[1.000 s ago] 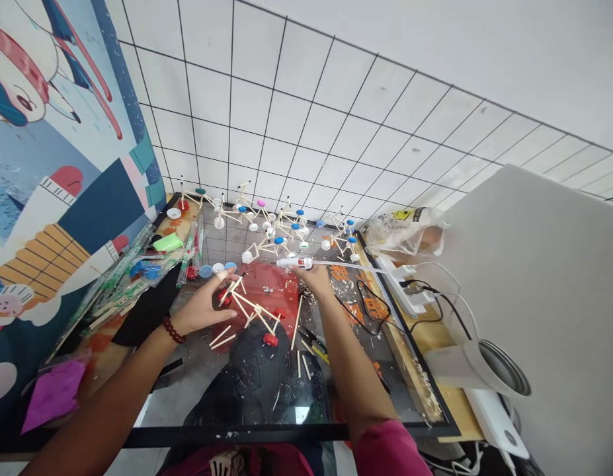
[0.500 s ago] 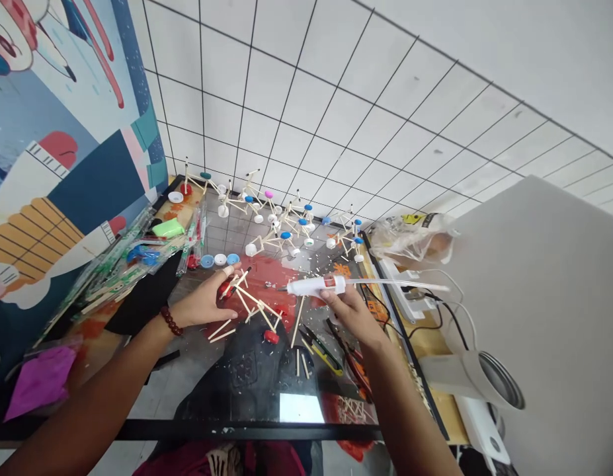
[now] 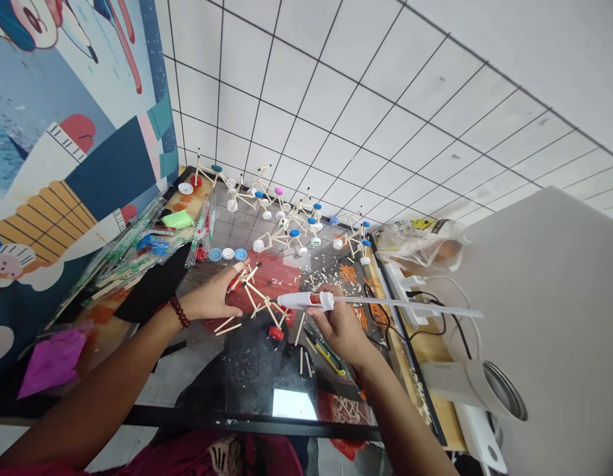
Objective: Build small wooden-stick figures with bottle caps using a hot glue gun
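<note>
My left hand (image 3: 219, 292) grips the near-left end of a stick model (image 3: 259, 294) with red caps, thumb and fingers around a red cap. In my right hand (image 3: 336, 324) is a white glue gun (image 3: 303, 301), its nozzle pointing left and touching or very near the model's sticks. A long clear glue stick (image 3: 410, 305) runs out of its back to the right. One red cap (image 3: 276, 333) sits at the model's lower end. Loose sticks (image 3: 227, 326) lie below my left hand, others beside a yellow cutter (image 3: 330, 358).
Several stick models with white and blue caps (image 3: 294, 233) stand along the back. Blue and white caps (image 3: 228, 254) lie left of centre. Packaged sticks (image 3: 122, 264) and a purple packet (image 3: 53, 360) are at left; a power strip (image 3: 403, 291) and a grey cylinder (image 3: 475, 387) at right.
The glue gun in my right hand has moved left and slightly down, its nozzle now at the model. My left hand still holds the model. The camera view has shifted a little.
</note>
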A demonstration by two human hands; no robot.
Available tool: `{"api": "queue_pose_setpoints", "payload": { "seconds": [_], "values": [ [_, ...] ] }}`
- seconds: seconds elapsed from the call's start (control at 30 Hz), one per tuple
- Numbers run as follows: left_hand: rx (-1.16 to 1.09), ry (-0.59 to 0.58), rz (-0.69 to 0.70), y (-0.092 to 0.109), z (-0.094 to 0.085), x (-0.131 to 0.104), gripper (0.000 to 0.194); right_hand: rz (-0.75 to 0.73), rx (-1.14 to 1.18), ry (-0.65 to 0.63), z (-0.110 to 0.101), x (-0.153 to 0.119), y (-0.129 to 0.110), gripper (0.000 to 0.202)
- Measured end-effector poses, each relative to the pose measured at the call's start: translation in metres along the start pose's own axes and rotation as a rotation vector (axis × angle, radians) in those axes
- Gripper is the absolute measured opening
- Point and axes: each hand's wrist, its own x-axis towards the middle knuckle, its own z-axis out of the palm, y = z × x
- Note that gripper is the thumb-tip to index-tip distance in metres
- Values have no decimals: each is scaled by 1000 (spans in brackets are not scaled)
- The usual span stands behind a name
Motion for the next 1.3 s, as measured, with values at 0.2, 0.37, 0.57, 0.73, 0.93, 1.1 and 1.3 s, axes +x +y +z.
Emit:
{"api": "queue_pose_setpoints", "payload": {
  "seconds": [0.2, 0.37, 0.57, 0.73, 0.93, 1.1, 1.3],
  "values": [
    [27, -24, -25, 4, -1, 1, 108, 29, -38, 1, 1, 2, -3, 39],
    [0, 1, 18, 1, 1, 0, 109, 0, -38, 1, 3, 5, -4, 39],
    [8, -2, -2, -1, 1, 0, 110, 9, -70, 12, -1, 1, -4, 39],
    [-21, 26, 25, -4, 2, 0, 109, 8, -83, 7, 4, 3, -6, 39],
    [-11, 11, 14, -4, 2, 1, 110, -5, -123, 30, 5, 2, -4, 39],
    [-22, 13, 6, -4, 1, 0, 109, -24, -59, 42, -1, -5, -4, 37],
    [4, 4, 10, -3, 0, 0, 110, -34, -4, -20, -1, -6, -6, 30]
  ]
}}
